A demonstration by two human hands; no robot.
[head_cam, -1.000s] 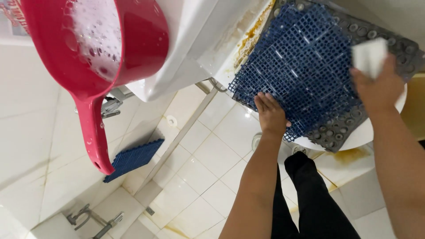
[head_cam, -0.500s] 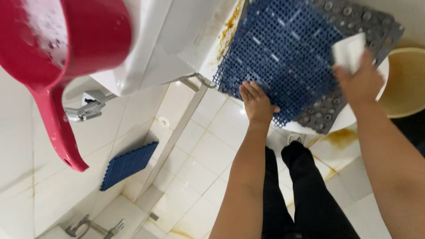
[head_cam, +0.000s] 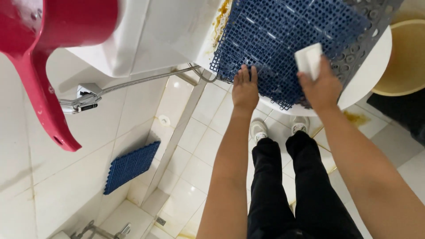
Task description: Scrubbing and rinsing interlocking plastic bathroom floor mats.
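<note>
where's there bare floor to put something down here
Free: the white tile floor between the small blue mat by the wall and the person's legs. Crowded: the white surface up top, covered by the big blue grid mat, with the left hand pressing it and the right hand holding a white sponge.

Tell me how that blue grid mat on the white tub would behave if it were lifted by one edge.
The blue grid mat looks like moulded plastic lattice, so probably light and only slightly bendy. Its edge overhangs the white tub without drooping, which suggests stiffness. The left hand presses it flat while the right hand scrubs with a white sponge; it may slide if wet.
</note>
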